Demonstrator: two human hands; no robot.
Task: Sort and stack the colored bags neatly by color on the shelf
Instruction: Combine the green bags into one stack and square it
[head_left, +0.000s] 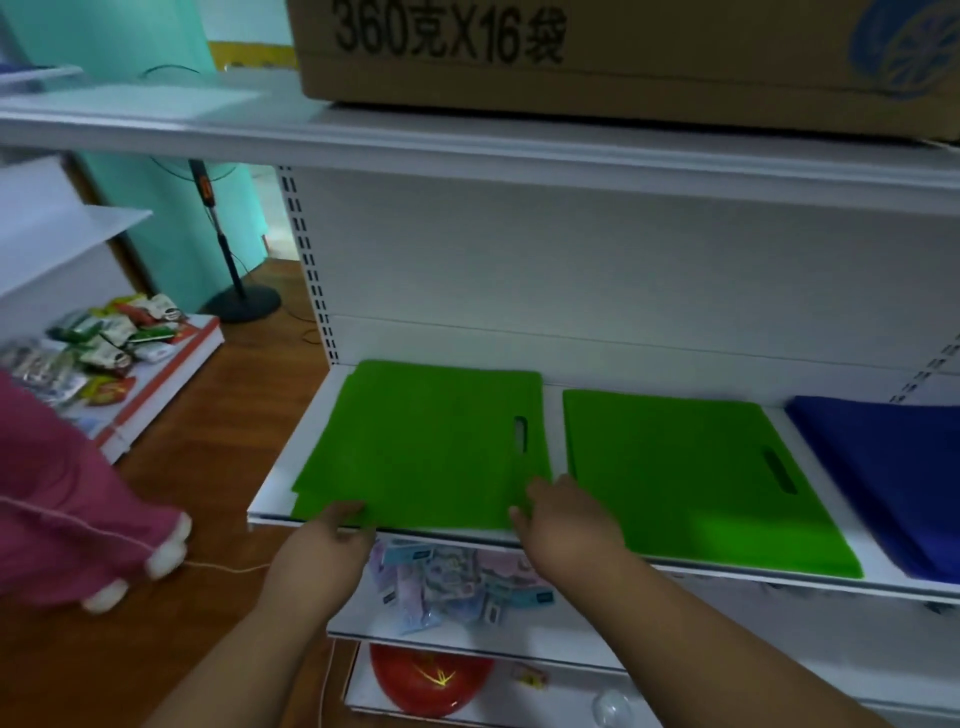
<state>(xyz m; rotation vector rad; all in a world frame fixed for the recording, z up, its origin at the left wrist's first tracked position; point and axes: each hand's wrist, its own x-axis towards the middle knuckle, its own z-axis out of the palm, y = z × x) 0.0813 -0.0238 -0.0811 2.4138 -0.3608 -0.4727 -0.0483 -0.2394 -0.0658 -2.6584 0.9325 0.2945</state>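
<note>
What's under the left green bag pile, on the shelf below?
Below the left green bag pile, the lower shelf holds small pastel packets. Both hands, left hand and right hand, and the upper shelf edge hide the rest.

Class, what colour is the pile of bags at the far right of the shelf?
Dark blue, clearest in the head view.

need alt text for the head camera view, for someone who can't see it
Two bare hands, left hand and right hand, rest on the front edge of the left green bag stack on a white shelf. A second green stack lies beside it, then blue bags; a cardboard box sits above.
</note>
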